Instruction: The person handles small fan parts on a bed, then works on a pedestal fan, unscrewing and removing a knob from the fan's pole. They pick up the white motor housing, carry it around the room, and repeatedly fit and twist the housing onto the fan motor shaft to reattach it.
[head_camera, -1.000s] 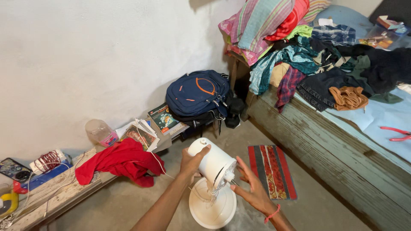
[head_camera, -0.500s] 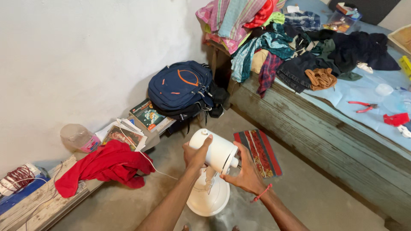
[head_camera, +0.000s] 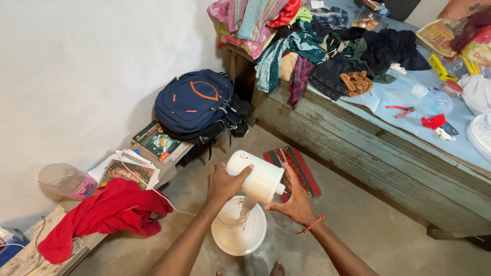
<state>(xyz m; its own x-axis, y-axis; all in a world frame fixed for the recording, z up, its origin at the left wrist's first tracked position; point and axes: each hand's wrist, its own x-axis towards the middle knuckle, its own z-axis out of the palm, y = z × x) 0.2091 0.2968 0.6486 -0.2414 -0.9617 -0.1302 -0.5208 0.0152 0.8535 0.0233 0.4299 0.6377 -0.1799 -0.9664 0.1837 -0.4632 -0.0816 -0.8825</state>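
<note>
Hands point(head_camera: 225, 182) grip white motor housing point(head_camera: 255, 176) — concrete floor point(head_camera: 358, 220) | plastered wall point(head_camera: 92, 66) — cluttered bed point(head_camera: 368, 133)

The fan motor housing point(head_camera: 255, 176) is sitting atop its round base point(head_camera: 239, 232) on the floor, with the left hand point(head_camera: 223, 183) on its left side and the right hand point(head_camera: 293, 202) at its right. A mat point(head_camera: 296, 168) is lying just behind. A backpack point(head_camera: 192, 105) is resting on books point(head_camera: 156, 140) to the left, and a cloth point(head_camera: 105, 214) is lying nearer on the bench point(head_camera: 30, 255).
</note>
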